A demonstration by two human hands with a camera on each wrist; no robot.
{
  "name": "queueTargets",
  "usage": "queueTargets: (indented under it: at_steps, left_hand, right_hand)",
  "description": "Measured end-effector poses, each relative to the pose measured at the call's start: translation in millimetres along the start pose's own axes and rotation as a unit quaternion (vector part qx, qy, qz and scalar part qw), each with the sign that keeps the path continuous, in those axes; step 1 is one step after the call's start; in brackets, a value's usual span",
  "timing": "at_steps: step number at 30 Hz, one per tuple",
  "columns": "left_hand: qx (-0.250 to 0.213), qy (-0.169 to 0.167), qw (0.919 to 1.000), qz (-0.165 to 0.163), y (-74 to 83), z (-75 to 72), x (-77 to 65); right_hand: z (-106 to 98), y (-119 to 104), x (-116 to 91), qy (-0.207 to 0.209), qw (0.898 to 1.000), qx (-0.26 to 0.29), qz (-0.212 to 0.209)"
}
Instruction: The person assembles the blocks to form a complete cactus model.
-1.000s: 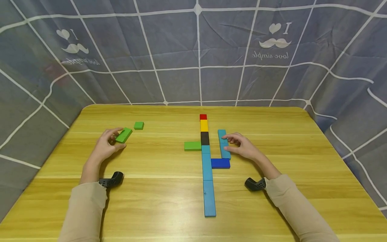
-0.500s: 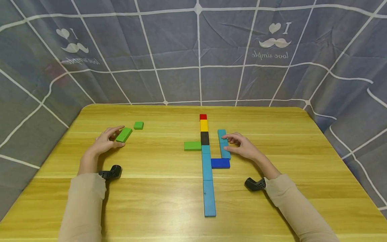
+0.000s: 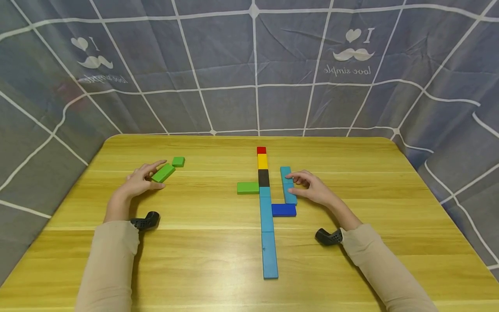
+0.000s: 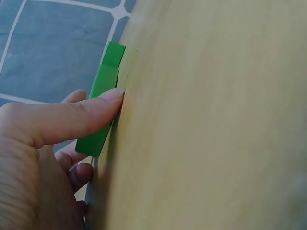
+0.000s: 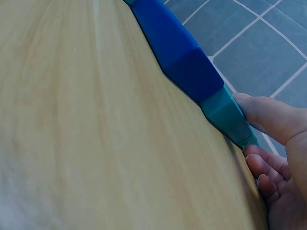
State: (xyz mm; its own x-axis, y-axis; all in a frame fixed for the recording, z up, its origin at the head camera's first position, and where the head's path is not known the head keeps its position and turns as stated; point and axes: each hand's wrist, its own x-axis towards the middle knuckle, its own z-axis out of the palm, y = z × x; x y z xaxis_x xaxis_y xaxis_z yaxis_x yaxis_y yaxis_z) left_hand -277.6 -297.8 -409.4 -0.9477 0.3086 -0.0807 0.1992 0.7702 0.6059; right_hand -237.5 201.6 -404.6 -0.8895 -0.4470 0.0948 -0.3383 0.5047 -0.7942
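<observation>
On the left of the table, my left hand point(image 3: 140, 182) holds a green rectangular block point(image 3: 163, 173) between thumb and fingers. The thumb point(image 4: 91, 115) crosses that block in the left wrist view. The far end of the block lies close to a small green square block point(image 3: 178, 161). My right hand point(image 3: 315, 189) is still beside two light blue blocks point(image 3: 286, 175) set end to end. Its index fingertip overlaps the far one and its thumb point(image 5: 264, 110) the near one. A dark blue block point(image 3: 284, 210) sits at their near end.
A line of blocks runs down mid-table: red point(image 3: 261, 150), yellow point(image 3: 263, 161), black point(image 3: 264, 178), then several light blue blocks point(image 3: 269, 255). Another green block point(image 3: 247, 188) juts left from it. A grey checked curtain point(image 3: 218, 65) hangs behind the wooden table point(image 3: 202, 260).
My left hand has shifted slightly right, turning the green rectangular block and bringing its far end closer to the small green square. The right hand and its neighbouring blocks stay in place.
</observation>
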Motion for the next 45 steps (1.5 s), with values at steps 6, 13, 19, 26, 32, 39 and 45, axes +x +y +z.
queueTargets:
  at_steps: [6,13,19,26,32,39,45]
  left_hand:
    - [0.005,-0.012,0.9999,-0.004,3.6,1.9,3.6]
    - [-0.014,0.002,0.9999,-0.009,2.7,5.1,4.0]
    - [-0.033,0.013,0.9993,-0.013,-0.3,5.4,2.4]
    - [-0.105,0.001,0.9945,0.0,-4.7,3.8,-2.8]
    - [-0.107,-0.001,0.9942,0.007,-5.6,3.0,-5.1]
    - [-0.114,0.001,0.9935,-0.006,-3.2,3.6,-6.9]
    - [-0.11,0.01,0.9939,-0.002,-3.1,3.9,-7.6]
  right_hand:
    - [0,2,1,0.001,1.0,0.006,-0.003]
    - [0,0,0,0.002,1.0,0.002,-0.001]
    - [1,0,0,0.002,1.0,0.007,-0.001]
    - [2,0,0,0.002,1.0,0.01,0.0]
    - [1,2,-1,0.003,1.0,0.01,-0.002]
    - [1,1,-1,0.003,1.0,0.01,-0.003]
    - [1,1,0,0.003,1.0,0.012,0.0]
